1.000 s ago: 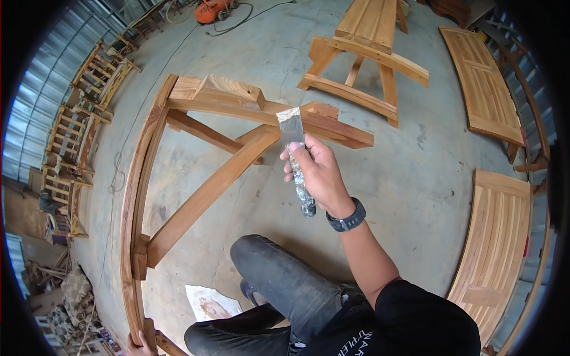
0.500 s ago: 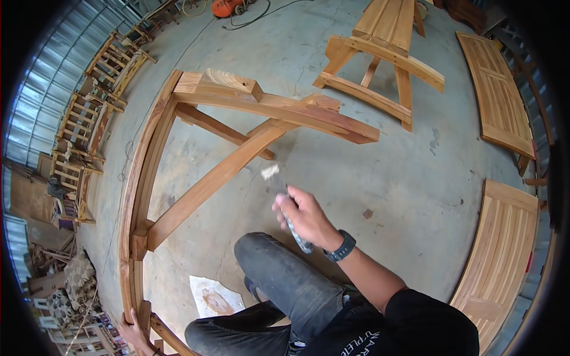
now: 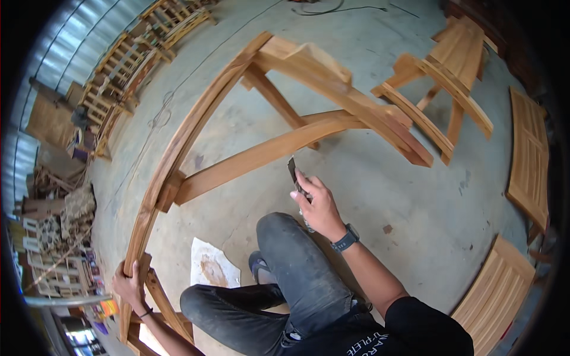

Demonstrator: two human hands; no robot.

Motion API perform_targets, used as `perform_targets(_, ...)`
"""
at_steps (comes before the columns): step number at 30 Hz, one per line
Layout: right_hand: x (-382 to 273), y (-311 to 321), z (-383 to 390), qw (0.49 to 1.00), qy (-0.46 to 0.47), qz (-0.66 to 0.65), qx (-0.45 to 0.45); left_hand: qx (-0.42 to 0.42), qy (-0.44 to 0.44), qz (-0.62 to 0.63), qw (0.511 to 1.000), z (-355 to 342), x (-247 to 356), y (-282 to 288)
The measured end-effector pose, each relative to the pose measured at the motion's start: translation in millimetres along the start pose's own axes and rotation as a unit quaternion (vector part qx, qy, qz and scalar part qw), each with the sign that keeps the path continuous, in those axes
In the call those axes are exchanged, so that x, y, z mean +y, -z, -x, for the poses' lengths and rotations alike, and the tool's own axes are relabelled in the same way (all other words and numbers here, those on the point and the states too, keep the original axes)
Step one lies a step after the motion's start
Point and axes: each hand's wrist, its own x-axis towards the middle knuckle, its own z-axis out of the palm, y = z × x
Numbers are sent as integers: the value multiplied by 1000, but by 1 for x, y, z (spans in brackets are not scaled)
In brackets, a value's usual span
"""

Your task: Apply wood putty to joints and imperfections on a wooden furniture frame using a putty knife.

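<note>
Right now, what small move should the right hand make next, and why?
Probably ease the scraper toward the brace with the right hand: in this view its blade shows against the floor, just below the brace, and the left hand grips the rail, which may steady the frame.

Your view was softly lit, bowed toward its edges.
Glare whitened the metal wall (image 3: pixel 65 53), upper left; faint shadows marked the floor (image 3: pixel 415 202); blur softened the wooden frame (image 3: pixel 265 149).
</note>
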Motion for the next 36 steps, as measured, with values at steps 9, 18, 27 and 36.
perform_targets(9,-52,-91,1,987,148,8,-68,2,17,71,997,6,11,10)
perform_targets(18,-75,-185,1,959,271,-78,15,28,8,74,997,5,9,8)
perform_targets(27,-83,-219,-9,950,304,-50,46,4,25,55,998,6,14,12)
perform_targets(36,-99,-207,-12,950,305,64,4,11,31,82,996,4,7,2)
